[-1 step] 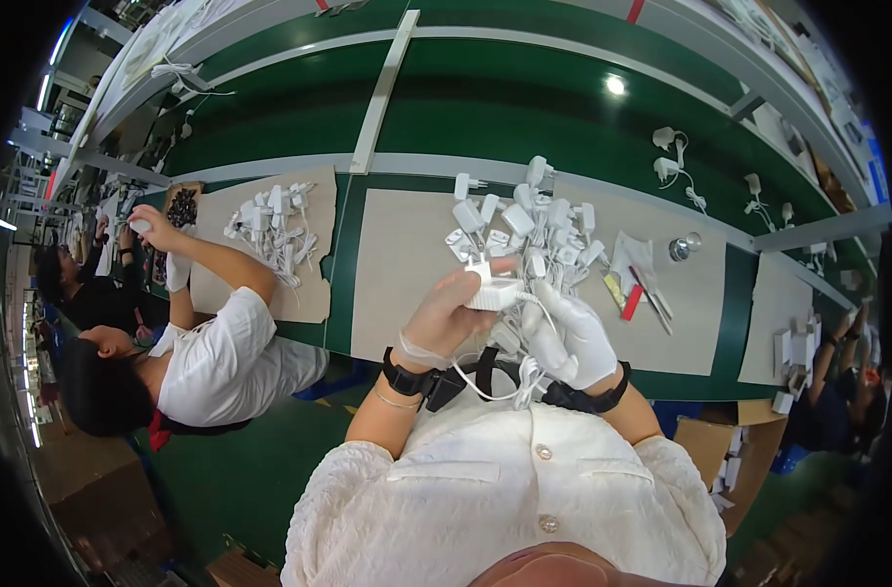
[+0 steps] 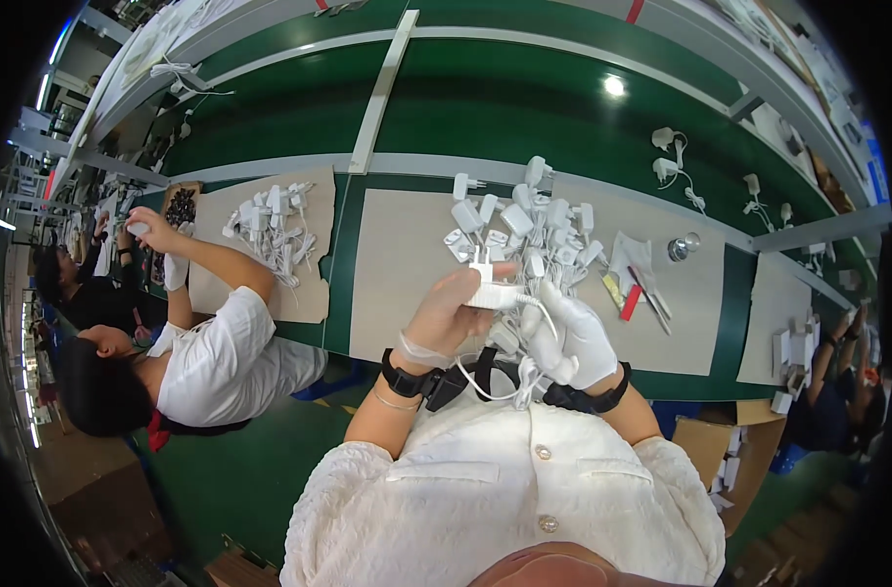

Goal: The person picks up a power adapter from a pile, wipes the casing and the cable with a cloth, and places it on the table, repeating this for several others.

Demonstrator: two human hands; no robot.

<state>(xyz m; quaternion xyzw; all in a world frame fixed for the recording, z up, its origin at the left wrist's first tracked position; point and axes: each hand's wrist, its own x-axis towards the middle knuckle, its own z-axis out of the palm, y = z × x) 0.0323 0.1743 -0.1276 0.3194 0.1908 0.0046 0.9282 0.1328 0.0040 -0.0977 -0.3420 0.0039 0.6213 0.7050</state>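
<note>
My left hand (image 2: 444, 315), bare but for a pale wrap at the wrist, is closed around a white power adapter (image 2: 495, 294). Its plug pins point up, away from me. From its right end a white cable (image 2: 530, 300) runs to my right hand (image 2: 581, 340), which wears a white glove. The gloved fingers are curled over the cable; their exact grip is partly hidden. Below, between my wrists, hangs a tied loop of white cable (image 2: 529, 377). Just beyond my hands lies a heap of similar white adapters (image 2: 560, 222) with bundled cords.
A beige mat (image 2: 397, 245) covers the green bench. To the right lie a red-handled tool (image 2: 632, 302), a pen-like tool (image 2: 653, 293) and a clear glass jar (image 2: 683, 247). At left, a co-worker (image 2: 211, 347) sits beside another adapter pile (image 2: 277, 220). An open carton (image 2: 759, 440) stands low right.
The adapter in my left hand has tilted slightly, and its pins show more upright. The co-worker's raised hand at left has shifted a little. My right hand has barely moved.
</note>
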